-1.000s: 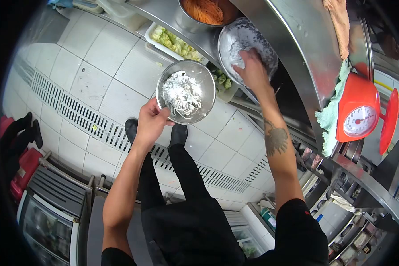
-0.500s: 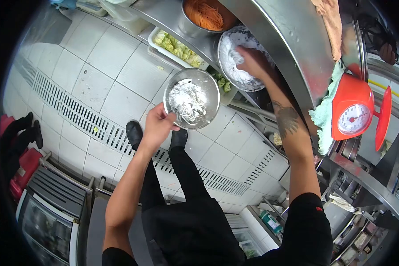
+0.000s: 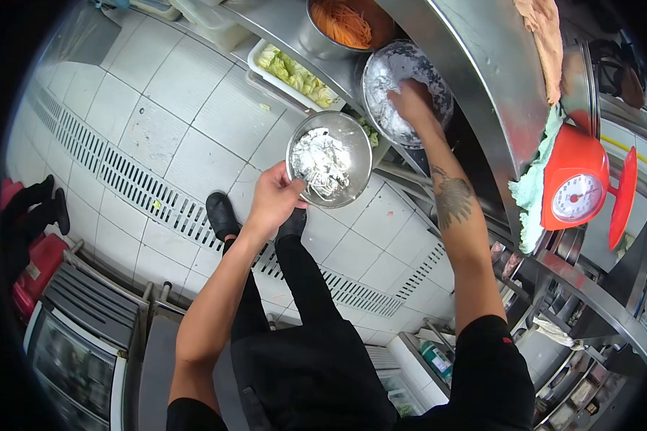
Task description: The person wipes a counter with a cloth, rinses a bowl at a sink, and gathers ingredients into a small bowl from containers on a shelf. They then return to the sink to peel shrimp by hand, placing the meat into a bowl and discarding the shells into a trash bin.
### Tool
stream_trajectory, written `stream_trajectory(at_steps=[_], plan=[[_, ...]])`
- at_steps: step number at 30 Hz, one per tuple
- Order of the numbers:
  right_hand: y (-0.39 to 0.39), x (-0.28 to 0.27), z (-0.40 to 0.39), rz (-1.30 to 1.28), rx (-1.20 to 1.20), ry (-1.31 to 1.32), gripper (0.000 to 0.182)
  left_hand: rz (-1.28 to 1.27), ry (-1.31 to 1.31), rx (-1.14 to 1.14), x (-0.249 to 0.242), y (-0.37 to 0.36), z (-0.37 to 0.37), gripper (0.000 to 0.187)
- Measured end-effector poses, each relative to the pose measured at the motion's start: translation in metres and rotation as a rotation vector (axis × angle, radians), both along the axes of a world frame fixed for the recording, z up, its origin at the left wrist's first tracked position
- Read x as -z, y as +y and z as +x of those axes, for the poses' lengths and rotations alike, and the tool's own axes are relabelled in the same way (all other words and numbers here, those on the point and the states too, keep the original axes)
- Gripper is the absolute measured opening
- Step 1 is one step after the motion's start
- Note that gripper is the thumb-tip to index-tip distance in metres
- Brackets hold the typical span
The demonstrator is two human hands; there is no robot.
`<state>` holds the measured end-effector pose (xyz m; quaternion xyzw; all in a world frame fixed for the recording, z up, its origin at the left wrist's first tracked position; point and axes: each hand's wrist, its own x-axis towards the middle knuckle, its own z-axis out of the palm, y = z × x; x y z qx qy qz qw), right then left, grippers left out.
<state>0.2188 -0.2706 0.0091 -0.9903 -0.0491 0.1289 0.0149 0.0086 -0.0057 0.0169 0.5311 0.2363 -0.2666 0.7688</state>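
Note:
My left hand (image 3: pixel 274 197) grips the rim of a round metal bowl (image 3: pixel 359 176), its thumb over the near edge. White-powdered pieces (image 3: pixel 322 159) lie in that bowl. My right hand (image 3: pixel 412 100) is inside a larger metal bowl (image 3: pixel 367 115) of white powder (image 3: pixel 388 82); its fingers are down at the powder and partly hidden, so what they hold, if anything, cannot be made out. Just behind the larger bowl stands a metal container (image 3: pixel 310 36) with orange shreds (image 3: pixel 342 24).
A white tray (image 3: pixel 295 87) holds chopped leaves beside the shelf. A red scale (image 3: pixel 576 178) stands at the right near a green cloth (image 3: pixel 535 194) and an orange cloth (image 3: pixel 540 43). At far left, a person's dark-clad legs and shoes (image 3: pixel 61 210) show.
The held bowl and my left hand have moved right. My right hand remains in the powder bowl, its wrist and forearm shifted left relative to the bowl.

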Motion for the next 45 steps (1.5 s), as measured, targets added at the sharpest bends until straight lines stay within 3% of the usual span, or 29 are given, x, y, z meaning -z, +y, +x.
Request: stream_trajectory(at_steps=[1, 3, 5, 9, 14, 20, 25, 29, 31, 33, 38, 43, 45], plan=[[0.013, -0.007, 0.002, -0.199, -0.032, 0.006, 0.051, -0.001, -0.002, -0.001, 0.001, -0.001, 0.002, 0.02], [0.023, -0.023, 0.004, -0.209, 0.005, 0.049, 0.054, -0.003, 0.015, -0.013, 0.001, -0.003, 0.002, 0.02], [0.02, -0.033, 0.007, 0.112, 0.03, 0.024, 0.053, -0.018, 0.015, -0.035, -0.001, -0.006, 0.005, 0.019], [-0.05, 0.035, 0.022, 0.19, -0.006, -0.143, 0.053, -0.053, -0.005, -0.051, 0.009, -0.013, 0.011, 0.017], [-0.133, 0.041, 0.049, 0.615, 0.118, -0.203, 0.053, -0.02, -0.014, -0.04, 0.017, -0.031, 0.029, 0.014], [-0.125, -0.013, 0.021, 1.298, 0.335, -0.061, 0.045, -0.024, -0.018, -0.064, 0.025, -0.042, 0.037, 0.017], [-0.072, -0.061, -0.029, 1.624, 0.433, 0.185, 0.039, -0.045, -0.041, 0.011, 0.023, -0.033, 0.031, 0.024], [-0.049, -0.069, -0.061, 1.509, 0.686, 0.342, 0.035, -0.067, -0.046, 0.095, 0.023, -0.014, 0.025, 0.023], [0.012, -0.1, -0.079, 1.111, 0.487, 0.534, 0.032, -0.076, -0.037, 0.102, 0.016, -0.001, 0.019, 0.023], [0.051, -0.1, -0.09, 0.946, 0.332, 0.647, 0.028, -0.082, -0.044, 0.107, 0.011, 0.012, 0.014, 0.023], [0.116, -0.094, -0.104, 0.479, -0.06, 0.429, 0.035, -0.139, -0.076, 0.052, -0.008, 0.049, -0.003, 0.025], [0.194, -0.148, -0.106, 0.367, -0.111, 0.394, 0.038, -0.11, -0.115, -0.059, -0.032, 0.104, -0.017, 0.025], [0.219, -0.165, -0.106, 0.432, -0.145, 0.198, 0.037, -0.083, -0.116, -0.098, -0.044, 0.128, -0.021, 0.024]])
